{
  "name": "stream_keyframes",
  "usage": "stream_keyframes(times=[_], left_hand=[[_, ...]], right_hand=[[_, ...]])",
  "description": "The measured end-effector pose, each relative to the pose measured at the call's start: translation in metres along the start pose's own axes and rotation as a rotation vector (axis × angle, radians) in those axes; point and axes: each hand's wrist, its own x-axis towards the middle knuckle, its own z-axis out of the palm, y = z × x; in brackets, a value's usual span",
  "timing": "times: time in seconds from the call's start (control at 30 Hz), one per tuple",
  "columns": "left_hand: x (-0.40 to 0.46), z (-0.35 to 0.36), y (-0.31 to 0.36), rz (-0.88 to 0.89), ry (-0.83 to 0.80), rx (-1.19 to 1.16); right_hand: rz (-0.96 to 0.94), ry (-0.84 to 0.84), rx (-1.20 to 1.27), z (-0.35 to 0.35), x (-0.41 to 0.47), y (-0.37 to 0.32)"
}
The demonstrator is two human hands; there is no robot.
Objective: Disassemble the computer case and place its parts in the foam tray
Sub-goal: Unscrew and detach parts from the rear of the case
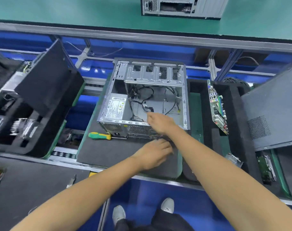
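Computer case (142,97) lies open; right hand (160,122) reaches inside, left hand (154,153) beside it, grips unclear.

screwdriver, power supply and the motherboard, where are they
screwdriver (99,135): head view, on its green and yellow handle
power supply (116,106): head view, on its label sticker, inside the case
motherboard (217,107): head view, on the board's face, standing in the foam tray

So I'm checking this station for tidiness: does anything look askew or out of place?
Yes: the motherboard stands on edge, tilted in the foam tray right of the computer case, and loose cables sprawl inside.
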Motion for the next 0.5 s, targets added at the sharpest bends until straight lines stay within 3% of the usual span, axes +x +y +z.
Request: stream_keyframes(times=[0.13,0.23,0.27,0.33,0.4,0.5], left_hand=[[-0.040,-0.042,-0.042,-0.007,0.408,0.227],[-0.044,-0.082,-0.076,-0.254,0.587,0.197],[-0.039,-0.093,-0.088,-0.351,0.521,0.147],[-0.030,-0.109,-0.111,-0.496,0.217,0.056],[-0.019,-0.111,-0.127,-0.516,-0.075,0.059],[-0.008,-0.101,-0.138,-0.484,-0.143,-0.030]], right_hand=[[0.081,-0.111,0.115,-0.005,0.010,-0.003],[0.140,-0.117,0.265,-0.006,0.012,-0.005],[0.156,-0.102,0.296,-0.006,0.012,-0.006],[0.173,-0.063,0.328,-0.004,0.010,-0.007],[0.178,0.020,0.331,-0.002,0.008,-0.005],[0.178,0.198,0.472,-0.003,0.002,0.002]])
